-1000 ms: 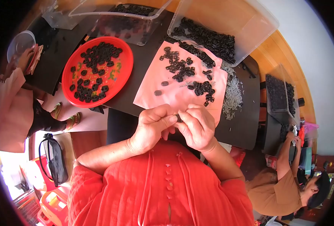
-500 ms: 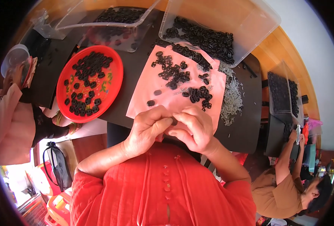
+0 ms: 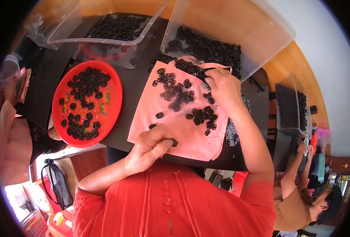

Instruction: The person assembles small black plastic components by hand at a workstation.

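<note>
My left hand [image 3: 151, 147] is closed in a pinch on a small black oval plastic piece [image 3: 174, 142], just above the near edge of a pink cloth [image 3: 145, 114]. At the cloth's far right corner is my right hand [image 3: 225, 90], its fingers curled down among black pieces; whatever is between the fingertips is hidden. Several black two-holed pieces [image 3: 176, 94] lie in the middle of the cloth, with thin grey bits around them. Another group of black pieces [image 3: 204, 117] sits to the right. Small grey spring-like parts [image 3: 232, 135] are heaped beside the cloth, partly covered by my right forearm.
A red tray [image 3: 117, 103] with more black pieces stands on the dark table at left. Two clear plastic bins [image 3: 267, 49] [image 3: 103, 41] of black parts are at the back. One person [image 3: 9, 130] is at left; another person [image 3: 295, 205] works at right beside a further bin [image 3: 301, 106].
My hands were together in front of my chest and are now apart. The right has reached away to the cloth's far corner; the left has stayed near with the black piece.
</note>
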`<state>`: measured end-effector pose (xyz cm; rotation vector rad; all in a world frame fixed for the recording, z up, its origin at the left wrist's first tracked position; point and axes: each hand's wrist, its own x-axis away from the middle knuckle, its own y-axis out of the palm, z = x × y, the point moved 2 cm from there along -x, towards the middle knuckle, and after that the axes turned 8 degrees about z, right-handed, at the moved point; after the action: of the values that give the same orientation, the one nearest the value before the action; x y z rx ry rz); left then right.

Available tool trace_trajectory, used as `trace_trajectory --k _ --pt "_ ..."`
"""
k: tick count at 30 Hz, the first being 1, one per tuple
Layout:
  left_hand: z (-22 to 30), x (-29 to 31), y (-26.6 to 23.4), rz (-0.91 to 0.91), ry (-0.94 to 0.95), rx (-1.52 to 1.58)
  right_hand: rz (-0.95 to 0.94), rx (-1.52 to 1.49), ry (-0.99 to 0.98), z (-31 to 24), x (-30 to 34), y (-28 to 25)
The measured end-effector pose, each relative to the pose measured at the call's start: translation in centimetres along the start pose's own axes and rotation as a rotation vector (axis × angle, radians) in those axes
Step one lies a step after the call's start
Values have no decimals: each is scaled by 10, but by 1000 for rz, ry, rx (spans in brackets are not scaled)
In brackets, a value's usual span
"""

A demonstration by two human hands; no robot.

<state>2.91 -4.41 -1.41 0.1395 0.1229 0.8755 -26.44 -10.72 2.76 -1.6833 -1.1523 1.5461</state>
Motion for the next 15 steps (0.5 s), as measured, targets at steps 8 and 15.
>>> trace_trajectory --k 8,15 --pt "7 -6 -3 -86 24 -60 71 -41 -381 -53 -30 33" --pt "2 -7 -6 -147 180 -75 1 -126 -262 -37 -47 31"
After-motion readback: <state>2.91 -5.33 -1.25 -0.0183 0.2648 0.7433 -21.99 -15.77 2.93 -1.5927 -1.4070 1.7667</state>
